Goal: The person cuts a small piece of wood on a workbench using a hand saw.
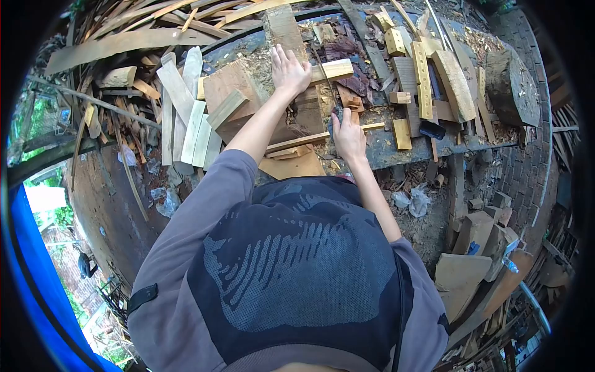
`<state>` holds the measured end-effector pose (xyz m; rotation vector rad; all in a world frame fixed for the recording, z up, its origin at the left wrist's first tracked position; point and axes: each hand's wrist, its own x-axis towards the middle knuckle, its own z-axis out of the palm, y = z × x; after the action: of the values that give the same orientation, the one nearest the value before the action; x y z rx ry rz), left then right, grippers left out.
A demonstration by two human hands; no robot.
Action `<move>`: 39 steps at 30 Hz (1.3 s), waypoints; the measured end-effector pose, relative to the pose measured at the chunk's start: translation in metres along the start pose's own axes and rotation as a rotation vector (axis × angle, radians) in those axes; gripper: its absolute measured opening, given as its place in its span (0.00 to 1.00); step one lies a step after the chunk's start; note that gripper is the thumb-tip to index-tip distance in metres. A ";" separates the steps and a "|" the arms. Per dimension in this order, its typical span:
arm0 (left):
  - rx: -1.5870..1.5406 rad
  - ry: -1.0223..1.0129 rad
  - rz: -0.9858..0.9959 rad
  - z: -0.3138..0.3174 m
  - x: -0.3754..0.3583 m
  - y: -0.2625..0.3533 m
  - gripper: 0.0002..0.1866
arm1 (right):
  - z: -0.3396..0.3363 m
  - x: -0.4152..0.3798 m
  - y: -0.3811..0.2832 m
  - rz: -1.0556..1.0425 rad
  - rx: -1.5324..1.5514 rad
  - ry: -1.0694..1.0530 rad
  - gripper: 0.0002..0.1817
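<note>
My left hand (290,71) lies with its fingers stretched out over the near end of a pale wooden block (333,71), pressing on it. My right hand (349,137) is closed around the dark handle of a handsaw (330,82). Its thin blade runs up and to the left from the handle and crosses the block just right of my left hand. The teeth and the depth of any cut are too small to make out. Under the left hand, a brown board (234,87) and a plank (285,28) lie on the bench.
Wood offcuts, a drilled yellow bar (423,80) and a curved piece (454,85) lie to the right on the bench (406,158). A thick log block (511,87) stands at the far right. Pale slats (195,133) lie left, long scraps (130,46) behind.
</note>
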<state>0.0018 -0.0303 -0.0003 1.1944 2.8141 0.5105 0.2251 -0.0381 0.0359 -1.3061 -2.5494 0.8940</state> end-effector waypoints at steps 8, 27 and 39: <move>0.048 -0.020 -0.029 0.001 0.002 0.001 0.36 | -0.014 -0.025 0.002 0.062 -0.055 -0.068 0.16; 0.005 0.018 -0.072 0.007 0.020 -0.003 0.34 | -0.043 0.047 -0.032 0.112 -0.170 -0.176 0.19; 0.118 0.058 -0.159 0.008 0.021 0.012 0.36 | -0.020 0.005 -0.017 0.082 -0.036 -0.139 0.15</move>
<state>-0.0032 -0.0056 -0.0025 0.9752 2.9940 0.3796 0.2182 -0.0331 0.0609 -1.4149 -2.6449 0.9917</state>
